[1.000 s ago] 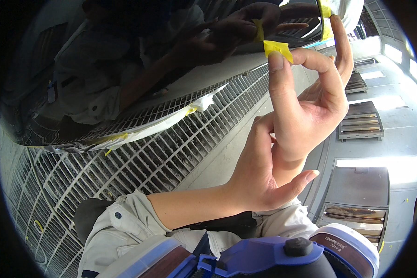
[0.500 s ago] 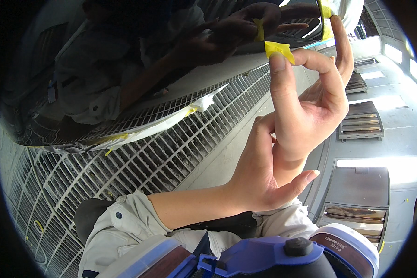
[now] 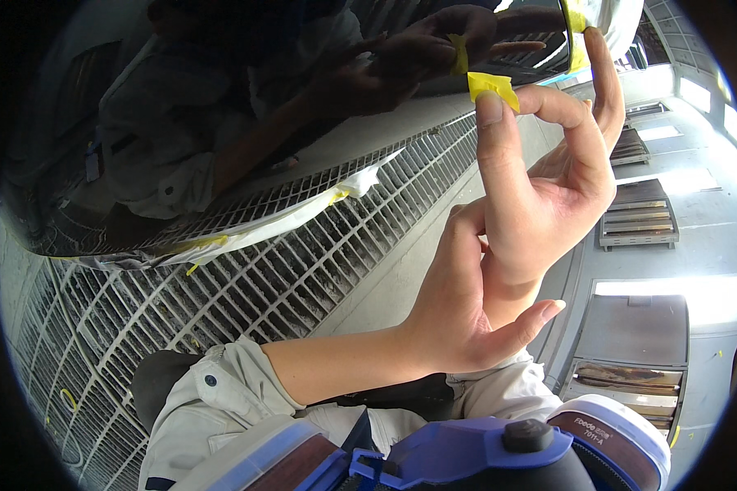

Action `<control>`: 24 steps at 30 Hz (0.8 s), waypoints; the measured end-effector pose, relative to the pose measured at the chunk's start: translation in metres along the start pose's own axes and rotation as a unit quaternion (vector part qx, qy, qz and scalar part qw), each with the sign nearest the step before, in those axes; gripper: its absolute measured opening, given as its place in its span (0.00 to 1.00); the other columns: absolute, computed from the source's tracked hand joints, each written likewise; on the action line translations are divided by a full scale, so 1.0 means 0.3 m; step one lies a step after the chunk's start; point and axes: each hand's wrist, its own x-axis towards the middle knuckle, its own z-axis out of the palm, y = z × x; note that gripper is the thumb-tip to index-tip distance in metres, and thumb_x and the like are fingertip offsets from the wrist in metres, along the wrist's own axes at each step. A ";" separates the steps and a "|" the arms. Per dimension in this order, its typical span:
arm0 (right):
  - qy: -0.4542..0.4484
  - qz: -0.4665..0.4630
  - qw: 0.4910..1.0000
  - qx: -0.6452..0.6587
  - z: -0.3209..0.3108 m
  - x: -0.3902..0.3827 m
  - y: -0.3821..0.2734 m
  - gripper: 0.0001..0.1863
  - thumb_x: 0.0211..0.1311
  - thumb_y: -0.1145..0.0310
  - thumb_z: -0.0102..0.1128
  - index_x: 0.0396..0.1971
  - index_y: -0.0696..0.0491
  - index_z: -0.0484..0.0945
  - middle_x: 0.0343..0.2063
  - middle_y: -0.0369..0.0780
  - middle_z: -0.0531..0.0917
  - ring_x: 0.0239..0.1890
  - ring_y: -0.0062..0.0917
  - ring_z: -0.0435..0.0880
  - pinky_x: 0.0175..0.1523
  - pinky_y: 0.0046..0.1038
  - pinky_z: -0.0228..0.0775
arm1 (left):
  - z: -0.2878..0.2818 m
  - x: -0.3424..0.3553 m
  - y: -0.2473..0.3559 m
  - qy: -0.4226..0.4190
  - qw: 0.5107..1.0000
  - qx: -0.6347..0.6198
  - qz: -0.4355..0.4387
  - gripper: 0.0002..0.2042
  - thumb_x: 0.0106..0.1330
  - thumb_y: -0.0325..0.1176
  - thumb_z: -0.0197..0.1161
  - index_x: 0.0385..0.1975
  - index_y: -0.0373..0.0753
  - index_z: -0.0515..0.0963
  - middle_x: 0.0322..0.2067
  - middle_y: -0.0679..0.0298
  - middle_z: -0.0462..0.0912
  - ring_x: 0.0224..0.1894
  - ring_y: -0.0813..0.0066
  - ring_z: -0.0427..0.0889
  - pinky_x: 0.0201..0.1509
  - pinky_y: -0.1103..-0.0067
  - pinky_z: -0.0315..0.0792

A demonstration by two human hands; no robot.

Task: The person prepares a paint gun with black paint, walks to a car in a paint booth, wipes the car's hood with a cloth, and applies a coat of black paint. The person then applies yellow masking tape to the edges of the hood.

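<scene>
A small piece of yellow masking tape (image 3: pixel 493 87) is pinched between the thumb and index finger of my right hand (image 3: pixel 561 184). My right middle finger stretches up to the taped edge at the top right. Crossing from the lower left, my left hand (image 3: pixel 458 303) is closed around my right wrist, its thumb sticking out across the front. Just left of the tape curves a glossy black vehicle panel (image 3: pixel 246 106), which mirrors my hands and the tape. Yellow tape and white masking sheet (image 3: pixel 287 219) line the panel's lower edge.
Metal floor grating (image 3: pixel 360 270) runs diagonally under the panel. Vented grey wall panels (image 3: pixel 639 217) stand on the right. A blue-purple respirator (image 3: pixel 483 450) with round filters fills the bottom. Yellow tape and white sheet (image 3: pixel 622 24) cover the top right edge.
</scene>
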 end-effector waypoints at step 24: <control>-0.002 -0.001 1.000 0.008 -0.001 0.000 -0.001 0.07 0.50 0.74 0.79 0.31 0.52 0.89 0.70 0.54 0.74 0.76 0.43 0.67 0.79 0.49 0.45 | 0.001 -0.001 0.001 -0.003 1.000 -0.012 -0.006 0.51 0.67 0.45 0.70 0.73 0.23 0.38 0.66 0.40 0.54 0.71 0.53 0.62 0.70 0.61 0.61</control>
